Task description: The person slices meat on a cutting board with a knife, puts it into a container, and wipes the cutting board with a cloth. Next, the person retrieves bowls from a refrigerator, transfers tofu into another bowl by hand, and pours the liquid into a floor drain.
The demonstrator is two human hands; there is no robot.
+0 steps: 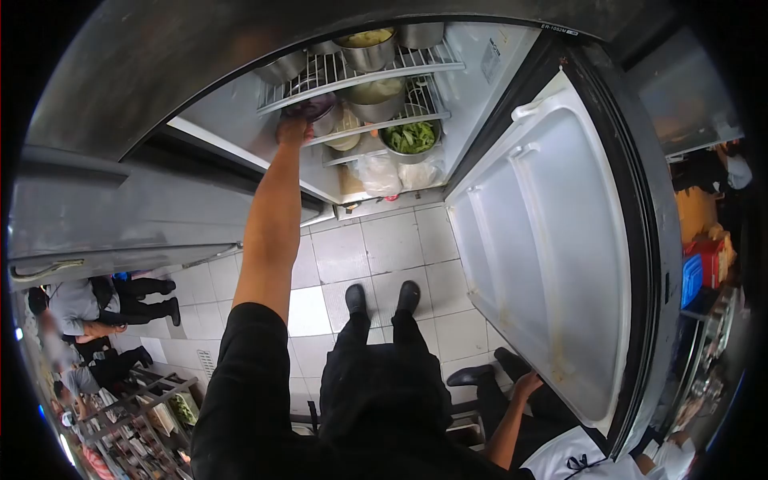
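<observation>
My left hand (294, 131) reaches into the open refrigerator, its fingers closed at the near rim of a metal pot (326, 122) with purplish food in it. The pot sits on the middle wire shelf (374, 126). Beside it stands another metal pot (376, 110) with pale contents. Below and to the right is a bowl of chopped green leaves (410, 138). Down at the lower right, my right hand (525, 387) is at the lower edge of the refrigerator door (520, 240), fingers bent around it.
Several metal pots, one with yellowish food (366, 38), line the top shelf. Plastic bags (382, 174) lie at the bottom. A person in a white apron (560, 454) stands close behind the door. Other people (80, 308) and a rack (140, 416) are at the left.
</observation>
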